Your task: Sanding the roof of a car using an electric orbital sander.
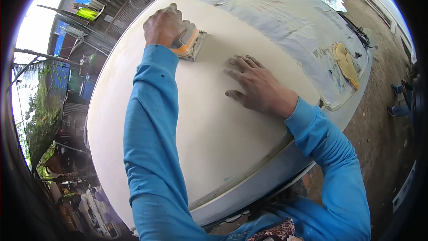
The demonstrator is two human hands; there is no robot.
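Note:
My left hand [165,26] is wrapped over an orange and grey sanding tool [191,47], which rests on a large curved, cream-white vehicle panel [200,116] at the upper left of its middle. My right hand [254,82] lies to the right and a little nearer me, fingers spread on the same pale surface and holding nothing. Pale dust coats its fingertips. Blue sleeves cover both my forearms.
Wrinkled masking sheet [276,13] covers the panel's far right, with a yellow glove or cloth [345,64] on it. Another person's legs [401,109] show on the dirt ground [365,151] at right. Corrugated sheets, poles [67,22] and assorted clutter line the left side.

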